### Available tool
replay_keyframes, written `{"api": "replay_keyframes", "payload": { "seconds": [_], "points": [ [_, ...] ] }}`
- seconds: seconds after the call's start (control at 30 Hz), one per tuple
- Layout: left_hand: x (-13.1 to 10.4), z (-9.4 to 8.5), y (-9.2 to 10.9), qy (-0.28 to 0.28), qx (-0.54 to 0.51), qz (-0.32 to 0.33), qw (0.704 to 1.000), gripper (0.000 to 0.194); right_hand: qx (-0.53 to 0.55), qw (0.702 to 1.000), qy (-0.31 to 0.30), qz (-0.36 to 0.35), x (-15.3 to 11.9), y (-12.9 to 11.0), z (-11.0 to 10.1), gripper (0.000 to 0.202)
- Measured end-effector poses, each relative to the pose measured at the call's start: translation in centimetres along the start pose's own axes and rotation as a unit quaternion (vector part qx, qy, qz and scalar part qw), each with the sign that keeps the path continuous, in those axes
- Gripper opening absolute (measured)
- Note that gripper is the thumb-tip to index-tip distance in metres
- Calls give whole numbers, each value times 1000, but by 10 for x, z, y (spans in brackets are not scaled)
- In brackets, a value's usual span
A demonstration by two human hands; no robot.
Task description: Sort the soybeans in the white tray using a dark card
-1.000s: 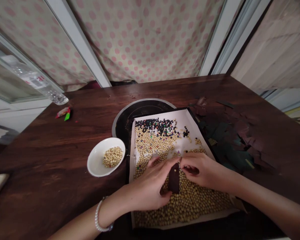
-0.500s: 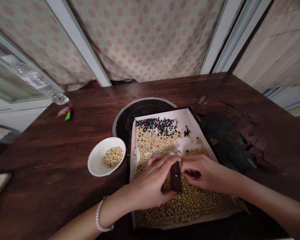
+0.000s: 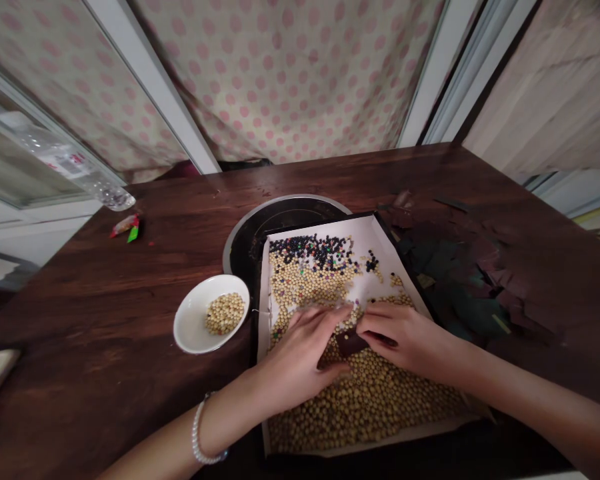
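A white-lined tray (image 3: 264, 293) holds many tan beads (image 3: 380, 400), with black and a few coloured beads (image 3: 315, 250) at its far end. My left hand (image 3: 305, 347) is over the tray, thumb and fingers apart, nothing seen between them. My right hand (image 3: 405, 333) has its fingers closed on a small dark brown piece (image 3: 351, 342), which lies low over the beads between my hands. A single tan bead shows on the piece's upper part. The fingertips of my right hand are partly hidden.
Left of the tray stands a white bowl (image 3: 193, 327) with tan beads. A round dark plate (image 3: 290, 205) lies behind the tray. Dark scraps (image 3: 460, 280) are spread at the right. A plastic bottle (image 3: 75, 160) and a red-green wrapper (image 3: 126, 227) are at the far left.
The brown piece has turned from upright to a flatter, sideways position by my right hand. My left thumb has come away from its lower end, and my right hand has shifted slightly left.
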State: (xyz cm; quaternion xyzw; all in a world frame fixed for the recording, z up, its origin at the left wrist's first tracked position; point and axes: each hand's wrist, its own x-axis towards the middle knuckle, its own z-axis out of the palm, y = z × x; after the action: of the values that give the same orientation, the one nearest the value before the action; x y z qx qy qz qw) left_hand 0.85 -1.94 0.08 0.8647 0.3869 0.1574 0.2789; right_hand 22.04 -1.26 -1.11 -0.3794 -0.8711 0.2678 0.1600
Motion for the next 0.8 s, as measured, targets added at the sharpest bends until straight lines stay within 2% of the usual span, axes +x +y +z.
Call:
{"api": "replay_keyframes", "payload": {
  "seconds": [0.27,0.43,0.63,0.8],
  "points": [
    [-1,1,-3,-15,-6,8,1000,62,-5,1000,-23,-17,0,-1,0,17],
    [0,1,-3,1,-15,-1,1000,51,-25,999,-17,-11,0,-1,2,16],
    [0,2,-4,11,-33,-2,999,49,5,999,-39,-38,-2,-4,2,16],
    [0,3,-4,15,-34,-8,999,49,-28,999,21,4,-2,-5,0,16]
  ]
}}
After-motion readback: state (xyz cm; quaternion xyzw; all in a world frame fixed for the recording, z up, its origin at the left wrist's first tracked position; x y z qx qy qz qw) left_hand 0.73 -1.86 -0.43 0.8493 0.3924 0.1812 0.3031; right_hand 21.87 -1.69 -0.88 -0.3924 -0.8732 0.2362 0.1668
